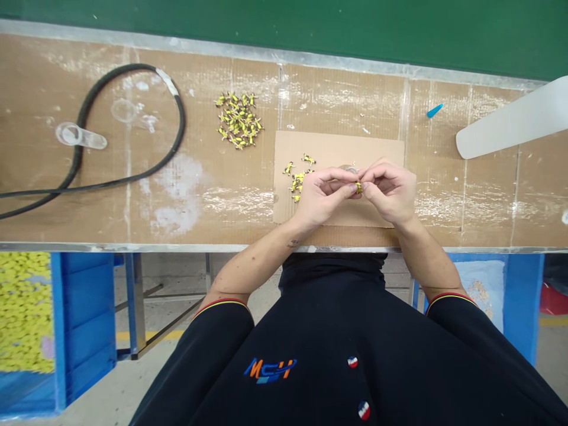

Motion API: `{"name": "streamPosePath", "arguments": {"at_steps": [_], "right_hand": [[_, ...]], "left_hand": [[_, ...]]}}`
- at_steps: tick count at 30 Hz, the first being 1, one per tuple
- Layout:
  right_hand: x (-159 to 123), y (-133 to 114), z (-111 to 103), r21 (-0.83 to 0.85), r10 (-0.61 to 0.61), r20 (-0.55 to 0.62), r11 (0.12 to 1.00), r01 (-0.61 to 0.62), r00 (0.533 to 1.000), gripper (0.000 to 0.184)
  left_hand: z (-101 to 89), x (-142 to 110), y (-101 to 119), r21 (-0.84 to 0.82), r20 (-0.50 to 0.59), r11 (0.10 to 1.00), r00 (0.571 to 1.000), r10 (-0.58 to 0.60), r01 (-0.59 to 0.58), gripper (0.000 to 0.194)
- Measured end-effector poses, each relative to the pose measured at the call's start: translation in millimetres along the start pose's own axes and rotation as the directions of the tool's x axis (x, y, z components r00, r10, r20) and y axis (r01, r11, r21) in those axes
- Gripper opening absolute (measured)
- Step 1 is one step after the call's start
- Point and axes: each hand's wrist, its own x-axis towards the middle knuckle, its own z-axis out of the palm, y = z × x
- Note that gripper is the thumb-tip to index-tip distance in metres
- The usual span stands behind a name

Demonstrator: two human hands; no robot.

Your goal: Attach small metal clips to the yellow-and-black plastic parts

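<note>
My left hand (pixel 323 194) and my right hand (pixel 390 190) meet over a small cardboard sheet (pixel 337 148) on the workbench. Both are closed in a pinch on one small yellow part (pixel 358 187) held between their fingertips. A few more small yellow parts (pixel 298 176) lie on the sheet just left of my left hand. A bigger heap of yellow parts (pixel 239 120) lies further back and to the left on the bench.
A black cable (pixel 133 71) loops over the left of the cardboard-covered bench (pixel 488 195), near a clear plastic piece (pixel 80 136). A blue tip (pixel 435 110) and a white blade-like object (pixel 515 121) lie at the right. Blue crates (pixel 84 331) stand below, one full of yellow parts (pixel 24 310).
</note>
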Motion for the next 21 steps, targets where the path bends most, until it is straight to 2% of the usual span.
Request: {"name": "streamPosePath", "arguments": {"at_steps": [5,10,14,18,21], "right_hand": [[0,-1,0,0.007,0.024,0.018,1.0,-0.025,1.0,0.013],[1,0,-1,0.091,0.062,0.061,0.994,-0.067,0.996,0.011],[2,-2,-3,0.117,0.14,0.11,0.981,-0.153,0.984,0.011],[4,-2,-5,0.17,0.203,0.175,0.958,-0.233,0.963,0.01],[4,-3,-5,0.199,0.22,0.205,0.945,-0.261,0.954,0.01]], "left_hand": [[1.2,-3,0,0.12,-0.003,0.985,0.992,0.127,-0.126,0.025],[-0.7,-5,-2,0.255,0.047,0.929,0.963,0.264,-0.267,0.019],[-5.4,-6,-2,0.447,0.105,0.789,0.901,0.421,-0.421,0.024],[-10.7,-5,2,0.551,0.249,0.625,0.824,0.509,-0.552,0.036],[-13.1,-5,4,0.566,0.285,0.607,0.823,0.492,-0.558,0.04]]}}
